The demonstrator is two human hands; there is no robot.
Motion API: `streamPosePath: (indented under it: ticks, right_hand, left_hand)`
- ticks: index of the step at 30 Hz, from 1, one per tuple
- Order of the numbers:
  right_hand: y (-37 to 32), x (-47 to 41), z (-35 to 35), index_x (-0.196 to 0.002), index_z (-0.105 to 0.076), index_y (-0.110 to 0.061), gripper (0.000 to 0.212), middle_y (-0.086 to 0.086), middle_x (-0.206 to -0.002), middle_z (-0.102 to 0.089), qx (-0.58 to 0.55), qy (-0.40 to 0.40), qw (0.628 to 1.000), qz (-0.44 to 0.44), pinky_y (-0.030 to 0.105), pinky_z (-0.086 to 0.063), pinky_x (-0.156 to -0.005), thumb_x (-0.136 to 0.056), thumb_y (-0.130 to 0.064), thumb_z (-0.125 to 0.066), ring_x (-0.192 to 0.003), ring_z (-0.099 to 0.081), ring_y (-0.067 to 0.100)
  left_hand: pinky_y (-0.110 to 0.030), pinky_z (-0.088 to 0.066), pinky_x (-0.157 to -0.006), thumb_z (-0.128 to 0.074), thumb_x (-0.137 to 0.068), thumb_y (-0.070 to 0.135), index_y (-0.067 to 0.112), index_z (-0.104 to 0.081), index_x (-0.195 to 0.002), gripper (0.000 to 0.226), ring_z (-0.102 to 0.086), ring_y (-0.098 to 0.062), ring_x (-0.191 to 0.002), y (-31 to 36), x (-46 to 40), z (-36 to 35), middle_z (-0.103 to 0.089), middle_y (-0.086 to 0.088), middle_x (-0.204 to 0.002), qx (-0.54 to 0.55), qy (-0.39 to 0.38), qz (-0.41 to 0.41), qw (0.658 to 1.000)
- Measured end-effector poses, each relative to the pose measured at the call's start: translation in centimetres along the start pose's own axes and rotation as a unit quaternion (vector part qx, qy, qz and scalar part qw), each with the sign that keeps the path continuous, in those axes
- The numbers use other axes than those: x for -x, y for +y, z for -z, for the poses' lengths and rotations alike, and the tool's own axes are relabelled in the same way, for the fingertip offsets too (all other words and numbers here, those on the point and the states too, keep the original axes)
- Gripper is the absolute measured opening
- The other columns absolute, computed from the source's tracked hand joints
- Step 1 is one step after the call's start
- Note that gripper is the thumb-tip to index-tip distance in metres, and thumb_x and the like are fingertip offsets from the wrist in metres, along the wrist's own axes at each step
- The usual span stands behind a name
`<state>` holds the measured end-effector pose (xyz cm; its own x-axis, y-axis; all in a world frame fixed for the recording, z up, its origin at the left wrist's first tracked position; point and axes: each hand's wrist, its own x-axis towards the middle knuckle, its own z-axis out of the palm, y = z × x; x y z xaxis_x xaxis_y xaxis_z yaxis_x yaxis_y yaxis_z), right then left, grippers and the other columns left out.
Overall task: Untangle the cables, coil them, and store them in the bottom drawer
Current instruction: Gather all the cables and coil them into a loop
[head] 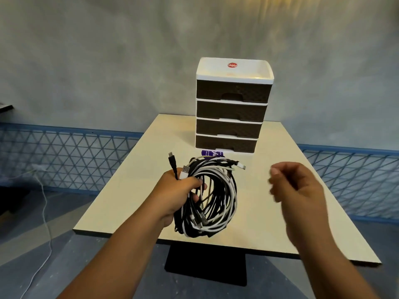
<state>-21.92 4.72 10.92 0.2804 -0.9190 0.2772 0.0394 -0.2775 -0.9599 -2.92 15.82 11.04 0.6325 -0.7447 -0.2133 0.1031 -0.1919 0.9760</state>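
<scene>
From the head view, your left hand (179,190) grips a bundle of black and white cables (212,197), fingers curled round one side of the loops. The bundle hangs in a rough coil over the near middle of the desk (269,223); whether its lower loops touch the top you cannot tell. Two plugs, one black (171,159) and one white (184,171), stick up above your fist, and another white plug end (240,164) points right at the far side of the coil.

Your right hand (295,190) is in the air to the right of the bundle, apart from it, fingers loosely curled and holding nothing; it is blurred.

At the far side of the desk stands a small drawer unit (233,104) with a white frame, a shallow white tray top carrying a red sticker (232,65), and four dark drawers. All four fronts sit in, so nothing inside them shows. The bottom drawer (225,143) is the lowest one, just beyond the coil. A purple-labelled item (210,153) lies on the desk just in front of it, between the drawer and the cables.

The desk's near edge runs just below the bundle, and its right near corner reaches far right. Bare desk top lies left and right of the drawer unit and to the right of the coil. Off the left edge, a white cord (44,212) trails across the floor beside a blue lattice rail (64,156).
</scene>
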Motion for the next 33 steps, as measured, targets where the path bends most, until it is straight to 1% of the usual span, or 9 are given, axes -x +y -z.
streamPosePath:
  ticks: [4,6,8,10,13,18,22,26,33]
  right_hand:
    - [-0.2,3.5,-4.5,-0.094,-0.073,-0.025,0.009,-0.006,-0.074,-0.07,0.145,-0.206,0.968,0.01,0.028,-0.051,-0.061,-0.09,-0.024,-0.065,-0.068,-0.065,0.013]
    - [0.8,2.9,-5.9,-0.11,-0.071,-0.025,0.021,-0.008,-0.083,-0.071,0.209,-0.204,0.956,-0.036,0.03,-0.054,-0.069,-0.091,-0.026,-0.061,-0.074,-0.067,0.013]
    - [1.1,2.3,-6.7,-0.113,-0.07,-0.021,0.024,-0.005,-0.077,-0.068,0.17,-0.198,0.961,-0.096,0.032,-0.056,-0.062,-0.091,-0.023,-0.06,-0.063,-0.066,0.014]
    - [1.2,1.9,-7.2,-0.108,-0.071,-0.026,0.021,-0.004,-0.073,-0.069,0.15,-0.186,0.964,-0.119,0.038,-0.057,-0.058,-0.09,-0.026,-0.061,-0.055,-0.064,0.015]
    - [1.4,1.7,-7.8,-0.092,-0.072,-0.031,0.019,0.0,-0.077,-0.072,0.142,-0.163,0.965,-0.146,0.047,-0.057,-0.067,-0.079,-0.038,-0.061,-0.067,-0.068,0.023]
    - [1.6,1.8,-8.2,-0.081,-0.073,-0.009,0.019,0.01,-0.065,-0.064,0.044,-0.157,0.956,-0.243,0.027,-0.045,-0.053,-0.09,-0.019,-0.059,-0.056,-0.059,0.023]
    - [1.7,2.4,-8.5,-0.08,-0.072,-0.016,0.021,-0.004,-0.059,-0.067,-0.014,-0.147,0.955,-0.258,0.019,-0.044,-0.045,-0.093,-0.014,-0.055,-0.049,-0.061,0.009]
    - [1.3,3.0,-8.0,-0.076,-0.066,-0.011,0.024,-0.005,-0.055,-0.059,-0.065,-0.171,0.952,-0.246,0.019,-0.04,-0.043,-0.096,-0.013,-0.053,-0.041,-0.048,0.007]
    - [0.5,3.6,-6.1,-0.077,-0.065,-0.015,0.025,0.0,-0.067,-0.058,-0.09,-0.209,0.959,-0.169,0.032,-0.045,-0.065,-0.098,-0.024,-0.053,-0.065,-0.053,0.015]
  left_hand:
    - [-0.028,-0.052,-0.048,-0.064,-0.087,0.009,0.004,-0.07,-0.091,0.009,-0.057,-0.014,-0.051,-0.3,-0.2,-1.4,-0.074,-0.015,-0.087,0.044,0.058,0.002,0.997]
    - [-0.031,-0.053,-0.051,-0.065,-0.085,0.009,0.005,-0.07,-0.087,0.006,-0.059,-0.016,-0.051,-0.5,-0.2,-2.1,-0.073,-0.015,-0.082,0.052,0.076,-0.004,0.996]
    - [-0.031,-0.053,-0.055,-0.067,-0.084,0.009,0.007,-0.071,-0.086,0.005,-0.059,-0.017,-0.053,-0.8,-0.2,-2.6,-0.07,-0.009,-0.074,0.047,0.086,-0.015,0.995]
    - [-0.032,-0.053,-0.059,-0.067,-0.083,0.01,0.01,-0.071,-0.083,0.003,-0.06,-0.018,-0.056,-1.0,-0.3,-2.9,-0.069,-0.006,-0.072,0.06,0.085,-0.017,0.994]
    - [-0.033,-0.056,-0.064,-0.067,-0.084,0.009,0.014,-0.071,-0.081,0.007,-0.064,-0.018,-0.061,-1.3,-0.3,-3.4,-0.071,-0.003,-0.071,0.073,0.076,-0.024,0.994]
    - [-0.034,-0.058,-0.077,-0.071,-0.082,0.008,0.017,-0.074,-0.087,0.011,-0.074,-0.016,-0.079,-1.7,-0.1,-3.8,-0.076,0.0,-0.081,0.054,0.053,-0.058,0.995]
    - [-0.037,-0.058,-0.081,-0.073,-0.081,0.011,0.018,-0.074,-0.088,0.01,-0.073,-0.017,-0.081,-1.9,-0.4,-3.4,-0.076,0.0,-0.083,0.005,0.035,-0.07,0.997]
    - [-0.028,-0.054,-0.06,-0.07,-0.084,0.012,0.014,-0.069,-0.087,0.004,-0.06,-0.014,-0.056,-1.4,-0.7,-2.1,-0.067,-0.002,-0.068,-0.042,0.01,-0.077,0.996]
    - [-0.026,-0.046,-0.059,-0.064,-0.086,0.011,0.017,-0.066,-0.087,0.006,-0.057,-0.014,-0.052,-0.7,-1.5,0.0,-0.058,-0.001,-0.056,-0.099,0.018,-0.094,0.99]
